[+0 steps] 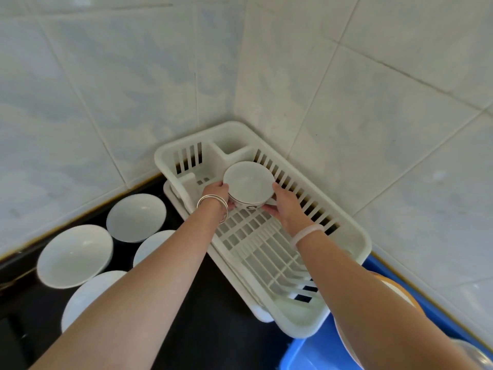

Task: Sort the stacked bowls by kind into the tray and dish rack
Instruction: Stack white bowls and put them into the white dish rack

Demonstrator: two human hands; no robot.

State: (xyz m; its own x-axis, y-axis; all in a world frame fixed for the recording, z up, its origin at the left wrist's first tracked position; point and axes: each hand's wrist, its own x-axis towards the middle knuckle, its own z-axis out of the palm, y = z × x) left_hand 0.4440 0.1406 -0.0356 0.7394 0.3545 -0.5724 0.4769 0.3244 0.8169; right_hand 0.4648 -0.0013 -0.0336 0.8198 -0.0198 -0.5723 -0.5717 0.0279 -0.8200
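Left hand (217, 194) and right hand (286, 209) grasping opposite sides of a small white ceramic bowl with a dark rim line (249, 185), held upright over the far end of a cream plastic slatted dish rack (354, 236). Four wide white shallow bowls (74, 256) on the black desk (213, 329) at left. Blue plastic tray (312, 353) near right.

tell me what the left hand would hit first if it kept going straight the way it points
Likely the bowl it already grips with the right hand; past that, the dish rack and its small corner compartment. The left hand points up-right, though depth is unclear.
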